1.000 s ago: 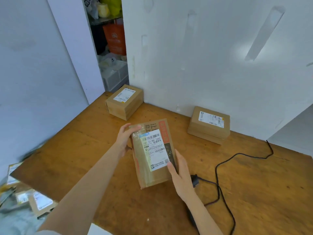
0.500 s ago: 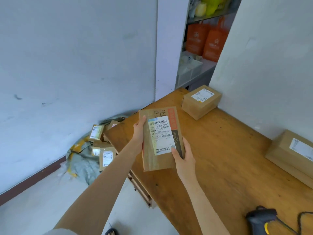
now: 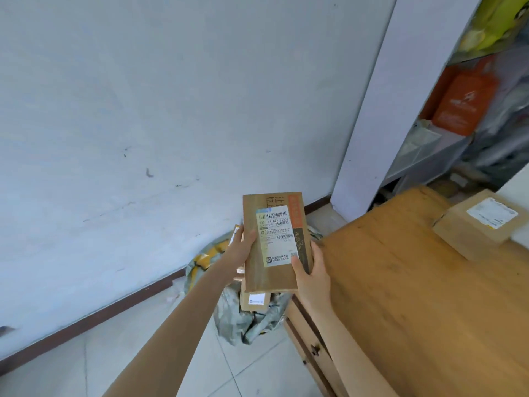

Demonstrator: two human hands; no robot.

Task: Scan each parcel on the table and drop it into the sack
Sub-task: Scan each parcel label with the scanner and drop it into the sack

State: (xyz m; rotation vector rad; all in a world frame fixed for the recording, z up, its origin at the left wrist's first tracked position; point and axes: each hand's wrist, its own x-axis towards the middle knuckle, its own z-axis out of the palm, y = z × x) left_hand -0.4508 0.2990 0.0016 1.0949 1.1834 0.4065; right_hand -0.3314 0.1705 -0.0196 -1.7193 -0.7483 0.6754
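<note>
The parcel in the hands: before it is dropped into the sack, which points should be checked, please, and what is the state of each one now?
1. Parcel held by both the left hand and the right hand: ok.
2. Parcel past the table edge: ok.
3. Sack under the parcel: ok.
4. Sack mouth open: ok, boxes show inside.
5. Room left in the sack: cannot tell.
6. Parcel already scanned: cannot tell.

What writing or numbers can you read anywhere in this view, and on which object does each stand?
"快递驿站": white label on the held parcel.
"3": dark strip along that parcel's right edge.
Barcodes and small print on that label: too small.
Label on the box on the table: blurred.
Orange bag logo: blurred.
</note>
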